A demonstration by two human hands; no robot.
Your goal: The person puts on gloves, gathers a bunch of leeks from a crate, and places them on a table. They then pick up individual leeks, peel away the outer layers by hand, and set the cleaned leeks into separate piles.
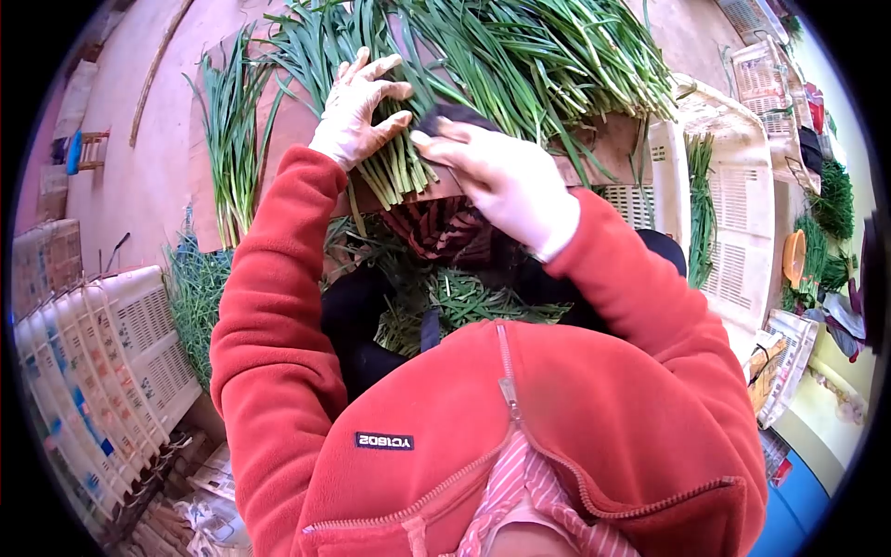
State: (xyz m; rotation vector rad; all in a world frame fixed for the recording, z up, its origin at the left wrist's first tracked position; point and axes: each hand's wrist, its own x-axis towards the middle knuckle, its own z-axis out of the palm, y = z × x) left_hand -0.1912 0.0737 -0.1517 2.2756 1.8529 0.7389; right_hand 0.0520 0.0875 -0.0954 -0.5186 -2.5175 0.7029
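My left hand (pixel 357 111), in a pale glove, rests on a small bunch of green stalks (pixel 394 176) at the board's near edge, its fingers spread. My right hand (pixel 506 176), also gloved, is close by on the right, its fingers bent round a dark, blurred object (pixel 452 119) that lies against the bunch. What this object is cannot be made out. Beyond both hands, a large heap of long green leafy stalks (pixel 557 56) covers the board (pixel 302 125). A separate bunch (pixel 237 139) lies to the left.
Loose green trimmings (pixel 483 297) lie below the board, between my legs. Stacked white crates (pixel 139 325) stand at the left beside more greens (pixel 200 288). White crates (pixel 738 213) on the right hold a bunch (pixel 701 204). More greens (pixel 835 200) are at the far right.
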